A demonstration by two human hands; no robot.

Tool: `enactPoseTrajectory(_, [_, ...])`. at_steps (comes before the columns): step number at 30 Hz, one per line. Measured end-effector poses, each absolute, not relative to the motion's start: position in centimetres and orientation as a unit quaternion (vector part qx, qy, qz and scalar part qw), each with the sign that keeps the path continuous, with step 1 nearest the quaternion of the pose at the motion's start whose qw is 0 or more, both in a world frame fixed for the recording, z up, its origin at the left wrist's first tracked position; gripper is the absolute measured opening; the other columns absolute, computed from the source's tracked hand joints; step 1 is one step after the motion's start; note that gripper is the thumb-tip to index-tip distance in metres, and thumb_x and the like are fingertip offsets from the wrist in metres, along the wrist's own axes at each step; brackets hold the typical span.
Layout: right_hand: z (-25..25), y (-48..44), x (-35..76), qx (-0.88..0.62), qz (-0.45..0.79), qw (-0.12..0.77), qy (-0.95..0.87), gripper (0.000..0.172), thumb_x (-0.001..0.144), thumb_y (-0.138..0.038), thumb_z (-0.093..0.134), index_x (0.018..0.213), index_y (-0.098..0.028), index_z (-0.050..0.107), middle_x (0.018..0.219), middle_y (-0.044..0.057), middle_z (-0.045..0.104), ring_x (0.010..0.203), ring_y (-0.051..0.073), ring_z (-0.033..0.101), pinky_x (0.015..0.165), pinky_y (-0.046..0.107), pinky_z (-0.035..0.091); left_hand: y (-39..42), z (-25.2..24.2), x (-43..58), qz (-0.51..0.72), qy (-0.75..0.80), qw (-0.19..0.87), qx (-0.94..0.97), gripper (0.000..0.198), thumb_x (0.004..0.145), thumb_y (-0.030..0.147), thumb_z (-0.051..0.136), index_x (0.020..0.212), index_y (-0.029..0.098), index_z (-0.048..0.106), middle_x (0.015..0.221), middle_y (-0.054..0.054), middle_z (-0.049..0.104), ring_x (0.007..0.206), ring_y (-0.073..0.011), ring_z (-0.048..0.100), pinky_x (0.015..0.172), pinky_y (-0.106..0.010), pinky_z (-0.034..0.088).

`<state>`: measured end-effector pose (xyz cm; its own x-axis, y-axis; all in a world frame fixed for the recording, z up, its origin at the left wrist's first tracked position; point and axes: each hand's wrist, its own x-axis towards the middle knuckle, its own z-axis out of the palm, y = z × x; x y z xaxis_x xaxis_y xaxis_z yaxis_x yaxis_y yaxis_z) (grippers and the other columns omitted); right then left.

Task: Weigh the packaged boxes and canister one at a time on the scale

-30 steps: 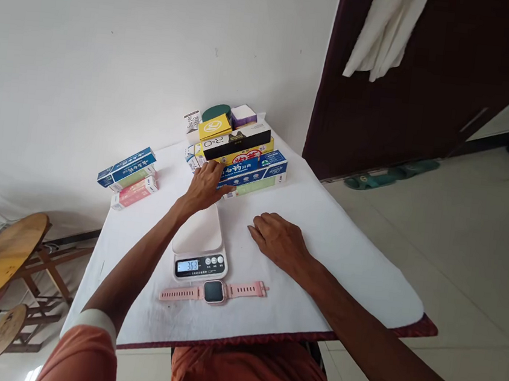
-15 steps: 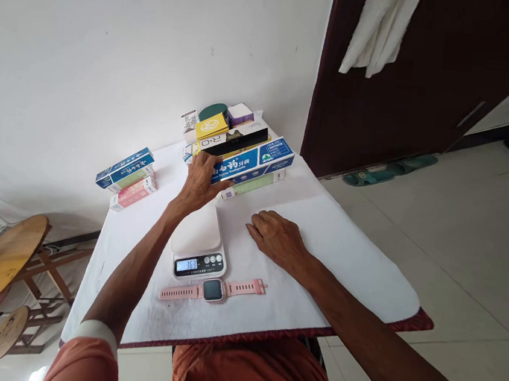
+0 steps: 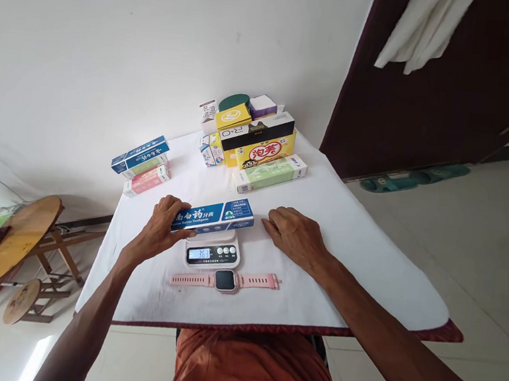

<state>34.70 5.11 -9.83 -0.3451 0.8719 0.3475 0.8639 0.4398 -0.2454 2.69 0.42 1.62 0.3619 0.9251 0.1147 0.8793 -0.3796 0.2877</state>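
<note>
In the head view, the left grip (image 3: 162, 226) is clenched around the left end of a toothpaste box (image 3: 214, 216), thumb on the near side and fingers over the top. The box is blue and white, lies level and crosswise, and sits over the pan of a scale (image 3: 211, 251); whether it rests on the pan or hangs just above it cannot be told. The scale's display reads 363. The right grip (image 3: 297, 237) is released, palm down and flat on the white-covered surface (image 3: 357, 256), just beside the right end of the box and not touching it.

A pink watch (image 3: 225, 279) lies flat just in front of the scale, strap stretched out left and right. At the back of the surface stands a pile of packs: a green box (image 3: 271, 174) in front, a yellow box (image 3: 265, 151) behind it, a black box (image 3: 256, 131) on top of that, and smaller packs and a round green tin (image 3: 234, 100) at the very back by the wall. At the back left, well apart from the scale, a short stack (image 3: 142, 165) of blue, green and pink cartons lies near the edge.

To the right is a dark door (image 3: 428, 99) with a white cloth (image 3: 423, 32) hanging on it, and green sandals (image 3: 413, 175) on the floor below. To the left stands a round wooden table (image 3: 7, 243) with a stool (image 3: 24, 306) beside it
</note>
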Motion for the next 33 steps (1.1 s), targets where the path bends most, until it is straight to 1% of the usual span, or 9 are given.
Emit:
enactPoseTrajectory(3, [-10.0,5.1,34.7,-0.531,0.004,0.217,-0.819,0.029,0.104,-0.026,0.050,0.081,-0.018,0.066,0.082,0.008,0.070,0.083,0.021,0.062,0.062,0.031,0.029,0.6,0.9,2.4,0.130,0.550,0.082,0.821,0.049,0.095,0.044,0.073,0.138,0.025,0.058,0.123,-0.010,0.058,0.115,-0.0291,0.056,0.101,-0.048,0.050])
enactPoseTrajectory(6, [-10.1,5.2,34.8,-0.525,0.004,0.221,-0.822,0.029,0.104,-0.027,0.050,0.079,-0.019,0.064,0.081,0.007,0.069,0.082,0.020,0.061,0.062,0.031,0.030,0.8,0.8,2.4,0.127,0.547,0.063,0.825,0.063,0.093,0.048,0.076,0.147,0.026,0.052,0.134,-0.013,0.057,0.124,-0.0327,0.054,0.105,-0.053,0.047])
enactPoseTrajectory(9, [-10.4,5.2,35.0,-0.508,0.002,0.242,-0.827,0.031,0.104,-0.028,0.048,0.077,-0.020,0.062,0.078,0.007,0.068,0.079,0.020,0.060,0.063,0.031,0.031,1.0,0.9,3.2,0.119,0.546,0.055,0.827,0.075,0.087,0.050,0.081,0.151,0.026,0.048,0.142,-0.016,0.055,0.133,-0.0354,0.051,0.109,-0.055,0.044])
enactPoseTrajectory(11, [-10.6,5.1,35.1,-0.498,-0.002,0.260,-0.828,0.034,0.105,-0.030,0.046,0.076,-0.020,0.061,0.076,0.007,0.067,0.077,0.020,0.060,0.064,0.032,0.032,1.0,0.9,3.9,0.111,0.543,0.057,0.830,0.073,0.087,0.046,0.082,0.149,0.026,0.049,0.142,-0.015,0.057,0.133,-0.0346,0.053,0.111,-0.054,0.043])
enactPoseTrajectory(15, [-10.9,5.1,35.4,-0.487,-0.004,0.281,-0.827,0.037,0.105,-0.034,0.044,0.073,-0.022,0.058,0.074,0.006,0.064,0.074,0.020,0.058,0.062,0.032,0.033,0.8,0.8,4.7,0.098,0.547,0.073,0.828,0.053,0.092,0.035,0.078,0.139,0.027,0.056,0.127,-0.010,0.067,0.120,-0.0304,0.060,0.107,-0.051,0.044])
enactPoseTrajectory(20, [-11.1,5.2,35.3,-0.477,-0.019,0.297,-0.827,0.039,0.106,-0.035,0.043,0.070,-0.022,0.053,0.070,0.004,0.061,0.067,0.017,0.054,0.057,0.030,0.030,0.3,2.0,1.3,0.126,0.584,0.040,0.801,0.046,0.096,0.040,0.071,0.138,0.026,0.056,0.127,-0.010,0.066,0.118,-0.0294,0.059,0.102,-0.047,0.047])
enactPoseTrajectory(26, [-11.2,5.3,35.1,-0.480,-0.033,0.311,-0.819,0.039,0.104,-0.033,0.045,0.067,-0.022,0.050,0.066,0.003,0.058,0.065,0.017,0.053,0.056,0.030,0.028,5.6,3.9,-7.1,0.114,0.707,-0.062,0.695,0.049,0.094,0.037,0.069,0.139,0.026,0.056,0.135,-0.013,0.062,0.128,-0.0350,0.054,0.107,-0.051,0.042])
enactPoseTrajectory(29, [-11.2,5.3,35.1,-0.481,-0.024,0.312,-0.819,0.039,0.105,-0.034,0.044,0.068,-0.022,0.051,0.067,0.003,0.059,0.065,0.017,0.053,0.056,0.030,0.029,9.4,3.7,-10.0,0.102,0.757,-0.074,0.642,0.048,0.092,0.034,0.068,0.138,0.026,0.057,0.137,-0.015,0.059,0.133,-0.0367,0.051,0.110,-0.052,0.040])
enactPoseTrajectory(33, [-11.2,5.3,35.2,-0.483,-0.020,0.310,-0.818,0.040,0.106,-0.036,0.043,0.069,-0.022,0.051,0.068,0.004,0.060,0.064,0.017,0.053,0.056,0.030,0.030,12.0,2.4,-11.7,0.098,0.770,-0.080,0.625,0.047,0.091,0.031,0.067,0.137,0.025,0.059,0.146,-0.017,0.053,0.138,-0.0390,0.044,0.111,-0.053,0.037])
